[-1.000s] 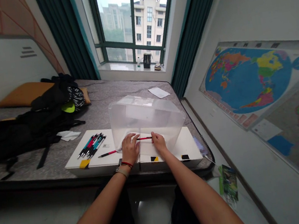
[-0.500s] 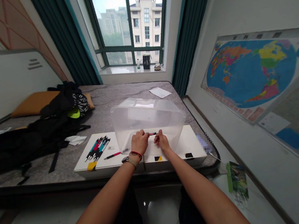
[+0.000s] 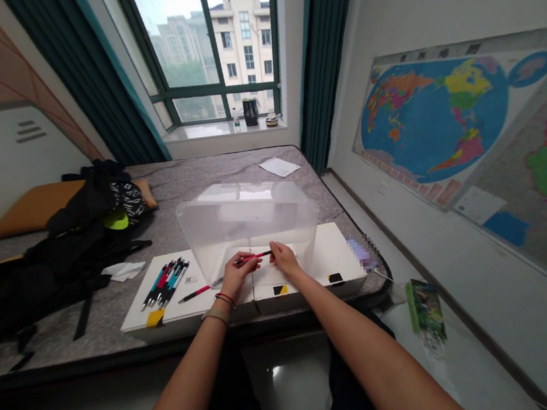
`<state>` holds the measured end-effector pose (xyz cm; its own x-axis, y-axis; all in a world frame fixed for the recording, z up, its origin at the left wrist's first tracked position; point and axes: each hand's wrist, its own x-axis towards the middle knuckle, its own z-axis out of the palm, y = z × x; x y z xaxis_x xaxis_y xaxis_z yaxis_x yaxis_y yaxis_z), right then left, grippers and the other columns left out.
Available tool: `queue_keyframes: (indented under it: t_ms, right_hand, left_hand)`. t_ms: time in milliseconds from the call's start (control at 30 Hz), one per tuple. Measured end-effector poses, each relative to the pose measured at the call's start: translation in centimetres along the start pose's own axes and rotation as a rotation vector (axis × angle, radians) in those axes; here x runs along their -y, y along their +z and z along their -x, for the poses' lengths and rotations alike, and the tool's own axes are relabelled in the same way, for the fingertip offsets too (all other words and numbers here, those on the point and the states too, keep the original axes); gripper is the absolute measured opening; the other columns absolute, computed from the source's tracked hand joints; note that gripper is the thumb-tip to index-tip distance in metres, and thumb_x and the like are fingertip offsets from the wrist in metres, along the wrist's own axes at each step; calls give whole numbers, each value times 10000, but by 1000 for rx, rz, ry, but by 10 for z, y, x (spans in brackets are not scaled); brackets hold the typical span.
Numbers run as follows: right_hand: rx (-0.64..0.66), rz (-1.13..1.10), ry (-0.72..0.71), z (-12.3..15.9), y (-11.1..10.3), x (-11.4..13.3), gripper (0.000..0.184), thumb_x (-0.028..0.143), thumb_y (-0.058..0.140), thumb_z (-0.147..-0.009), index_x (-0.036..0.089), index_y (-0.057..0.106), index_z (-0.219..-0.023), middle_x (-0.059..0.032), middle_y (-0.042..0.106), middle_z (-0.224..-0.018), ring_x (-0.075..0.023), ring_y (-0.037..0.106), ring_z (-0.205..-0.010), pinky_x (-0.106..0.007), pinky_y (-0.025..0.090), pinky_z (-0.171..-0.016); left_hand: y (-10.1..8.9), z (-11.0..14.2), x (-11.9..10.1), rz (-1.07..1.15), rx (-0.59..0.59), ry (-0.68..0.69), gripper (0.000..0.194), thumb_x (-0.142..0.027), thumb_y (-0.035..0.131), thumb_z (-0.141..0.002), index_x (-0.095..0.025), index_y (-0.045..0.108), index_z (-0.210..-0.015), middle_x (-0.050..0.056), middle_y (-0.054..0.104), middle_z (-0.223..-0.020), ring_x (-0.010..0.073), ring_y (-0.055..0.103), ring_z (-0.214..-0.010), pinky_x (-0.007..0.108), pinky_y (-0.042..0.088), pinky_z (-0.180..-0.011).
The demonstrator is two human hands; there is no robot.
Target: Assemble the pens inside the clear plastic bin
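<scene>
A red and black pen [image 3: 258,255] spans the gap between my two hands, nearly level. My left hand [image 3: 237,275] grips its left part with thumb and fingers. At the other end, the fingers of my right hand [image 3: 285,259] pinch the tip. Behind the hands a clear plastic box [image 3: 248,218] lies on its side, its opening towards me. Another red and black pen [image 3: 195,294] rests on the white box [image 3: 186,310] left of my left hand. Farther left lies a bunch of several pens [image 3: 165,283] in black, red and blue.
Black bags [image 3: 34,263] and a crumpled tissue [image 3: 123,271] lie on the grey mattress [image 3: 208,170] to the left. A white sheet of paper [image 3: 279,166] is at the back. A green box [image 3: 425,309] hangs or stands low at the right, beside the wall map [image 3: 436,116].
The pen has turned and shows more of its red barrel. My left hand has rolled palm-up beneath it, and my right hand has closed on its right end. The view has shifted right.
</scene>
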<state>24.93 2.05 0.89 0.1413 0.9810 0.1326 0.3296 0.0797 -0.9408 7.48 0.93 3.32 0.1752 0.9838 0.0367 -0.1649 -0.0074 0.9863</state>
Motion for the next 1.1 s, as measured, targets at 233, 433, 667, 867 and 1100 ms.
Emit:
queue_keyframes:
  t_ms: [233, 433, 667, 867, 1100]
  right_hand:
    - [-29, -18, 3, 0, -1, 4, 487, 606, 398, -878, 212, 502, -610, 30, 535, -498, -130, 520, -484, -237, 373, -536]
    - [2, -15, 4, 1, -2, 5, 514, 614, 389, -879, 205, 533, -603, 20, 575, -526, -120, 509, -472, -235, 383, -553]
    - [19, 42, -31, 1, 1, 3, 546, 624, 387, -883, 205, 526, -563, 23, 542, -509, -126, 507, -510, -231, 355, -561]
    - [54, 35, -32, 3, 3, 4, 567, 632, 347, -898, 206, 529, -570, 21, 549, -533, -129, 503, -538, -230, 344, -570]
    - [114, 107, -51, 2, 2, 4, 576, 609, 317, -922, 199, 535, -580, 25, 535, -540, -119, 495, -554, -226, 326, -582]
  left_hand:
    - [6, 9, -5, -192, 103, 26, 388, -459, 754, -667, -142, 644, -861, 106, 728, -836, 218, 697, -761, 353, 544, -744]
    - [1, 8, -5, -138, 22, 5, 403, -469, 721, -694, -136, 649, -910, 118, 727, -892, 220, 689, -838, 346, 542, -751]
    - [-14, 10, -24, -572, -16, 288, 432, -476, 681, -734, -206, 639, -1069, 71, 700, -1019, 176, 654, -832, 321, 518, -774]
    - [-6, 14, -30, -1100, 96, 551, 392, -413, 635, -814, -219, 598, -1152, 86, 662, -1056, 227, 602, -965, 356, 451, -849]
    - [10, 9, -1, -1403, 26, 519, 267, -290, 390, -953, -221, 612, -1084, 88, 656, -963, 223, 593, -906, 350, 400, -790]
